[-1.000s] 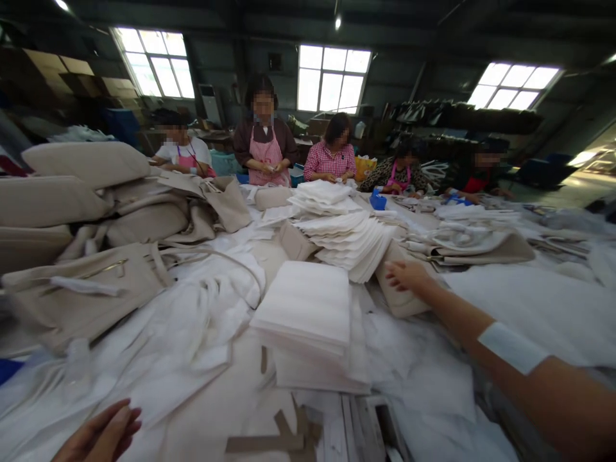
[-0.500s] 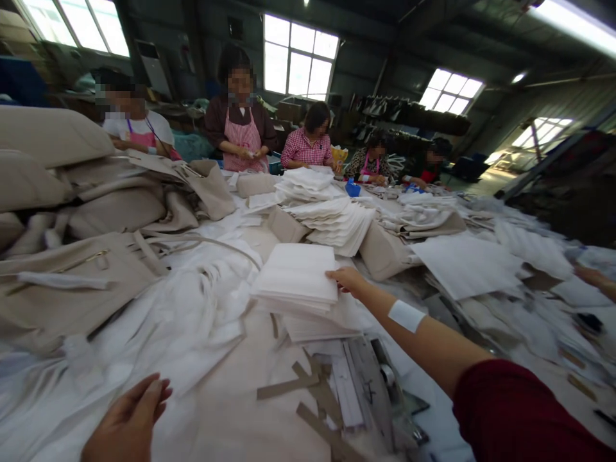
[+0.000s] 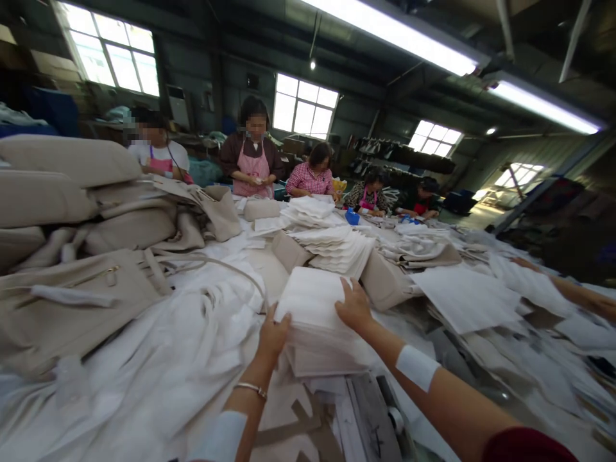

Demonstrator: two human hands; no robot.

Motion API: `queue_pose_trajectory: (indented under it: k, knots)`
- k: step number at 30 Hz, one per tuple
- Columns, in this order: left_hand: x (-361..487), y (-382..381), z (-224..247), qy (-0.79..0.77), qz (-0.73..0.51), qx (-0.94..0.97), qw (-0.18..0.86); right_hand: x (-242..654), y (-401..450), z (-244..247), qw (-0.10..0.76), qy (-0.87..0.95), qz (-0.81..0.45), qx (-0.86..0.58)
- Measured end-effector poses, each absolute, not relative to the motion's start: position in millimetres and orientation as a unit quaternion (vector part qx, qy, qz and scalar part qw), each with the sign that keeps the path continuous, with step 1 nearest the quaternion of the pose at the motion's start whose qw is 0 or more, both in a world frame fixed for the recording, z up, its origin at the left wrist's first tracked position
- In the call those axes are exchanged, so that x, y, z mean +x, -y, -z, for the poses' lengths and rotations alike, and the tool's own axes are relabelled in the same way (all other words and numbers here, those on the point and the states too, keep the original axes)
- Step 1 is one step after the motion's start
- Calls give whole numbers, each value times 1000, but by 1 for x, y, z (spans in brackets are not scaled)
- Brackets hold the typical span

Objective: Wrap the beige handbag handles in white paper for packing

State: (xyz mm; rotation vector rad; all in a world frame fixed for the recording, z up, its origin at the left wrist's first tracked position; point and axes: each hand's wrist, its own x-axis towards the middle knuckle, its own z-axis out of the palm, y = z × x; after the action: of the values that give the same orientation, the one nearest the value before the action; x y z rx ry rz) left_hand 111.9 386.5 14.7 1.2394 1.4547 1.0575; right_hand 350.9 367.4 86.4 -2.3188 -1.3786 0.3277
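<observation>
A stack of white foam sheets (image 3: pixel 310 298) lies in front of me on more sheets of the same kind. My left hand (image 3: pixel 273 337) grips its left edge, thumb on top. At the right edge, my right hand (image 3: pixel 355 307) holds the same stack, its fingers over the top sheet and the thumb near the front. Below the stack are strips of brown-grey material (image 3: pixel 315 423) and a grey flat piece (image 3: pixel 370 417) with dark marks. Just behind it stands a fanned pile of white sheets (image 3: pixel 339 250) between beige panels.
Beige handbags (image 3: pixel 81 289) are heaped on the left, beside crumpled white wrapping (image 3: pixel 192 346). Loose white sheets (image 3: pixel 464 295) cover the right side. Another person's arm (image 3: pixel 572 292) reaches in from the right. Several people in aprons work along the far side.
My left hand has come up from the lower left onto the stack's left edge. My right hand has shifted further onto the stack. The view has tilted upward.
</observation>
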Motion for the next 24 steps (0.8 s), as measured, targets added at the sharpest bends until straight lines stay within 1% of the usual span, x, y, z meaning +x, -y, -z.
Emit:
queue_pose_trajectory:
  k: [2,4,7,9,11,14,16,17,19,22,24]
  knots:
    - [131,-376,-14,-560,-423,533,473,351,-368,-93,170,586,-32,-791]
    - [152,-364,-12,-533,-411,563,480,351,-370,-91,119,663,13,-739]
    - [172,-347,-8,-508,-395,592,485,353,-372,-73,46,701,-32,-711]
    - [170,-340,-3,-505,-378,600,492,359,-373,-57,19,698,-66,-713]
    - [152,-339,3,-505,-367,601,499,367,-375,-47,20,696,-79,-713]
    - [104,-342,10,-519,-381,573,507,375,-381,-50,30,708,-79,-701]
    - [66,-341,12,-545,-401,527,514,369,-389,-61,66,723,-56,-685]
    - [48,-339,12,-564,-415,499,511,360,-393,-67,99,735,-45,-670]
    - [12,-332,9,-608,-461,436,477,330,-402,-82,192,764,-42,-615]
    - [-41,-321,3,-675,-540,352,360,258,-399,-116,342,806,-79,-476]
    - [-74,-315,0,-704,-574,312,278,209,-378,-145,413,827,-120,-362]
